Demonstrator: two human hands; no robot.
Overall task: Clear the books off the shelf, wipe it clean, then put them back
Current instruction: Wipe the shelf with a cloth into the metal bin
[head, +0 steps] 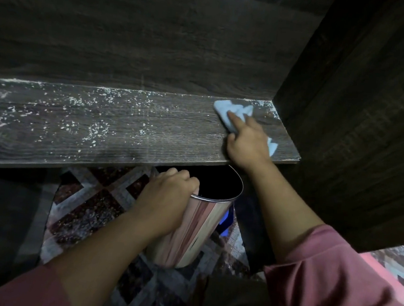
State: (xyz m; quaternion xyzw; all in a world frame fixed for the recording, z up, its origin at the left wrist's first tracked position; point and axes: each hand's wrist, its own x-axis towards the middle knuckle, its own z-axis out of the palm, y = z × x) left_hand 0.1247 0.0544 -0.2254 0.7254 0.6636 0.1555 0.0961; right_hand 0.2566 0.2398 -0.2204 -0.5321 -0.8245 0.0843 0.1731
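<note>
Dark wood-grain shelf (124,125) ran across the middle of the view, with no books on the visible part. Wiping was judged to be the step in hand. It would be best done by drawing the cloth (225,108) in long, overlapping strokes from the far right corner towards the near edge, so that debris falls into the bin (203,227) and not onto the floor (87,206).

White crumbs (94,127) and dusty streaks covered the board, thickest along the far seam and to the left. A small patch by the right corner looked cleaner.

The right hand (246,142) pressed the pale blue cloth flat, forefinger extended. The left hand (167,198) gripped the rim of the shiny metal bin, fingers curled over it, just below the shelf's near edge. Patterned flooring lay beneath.
</note>
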